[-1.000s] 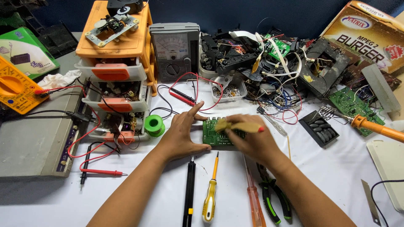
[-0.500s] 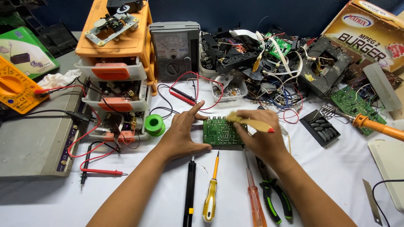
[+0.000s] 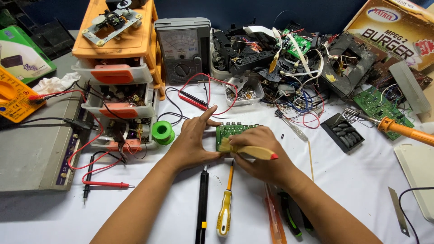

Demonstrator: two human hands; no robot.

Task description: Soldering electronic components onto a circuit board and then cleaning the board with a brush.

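We are looking down from a single head-worn camera, facing forward over the white table (image 3: pixel 361 190), sitting close above both forearms, with the cluttered far edge filling the frame's top.

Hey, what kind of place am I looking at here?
Most likely an electronics repair bench. An analog multimeter stands at the back, a heap of circuit boards and wires lies beside it, and the hands work on a green circuit board with a brush.
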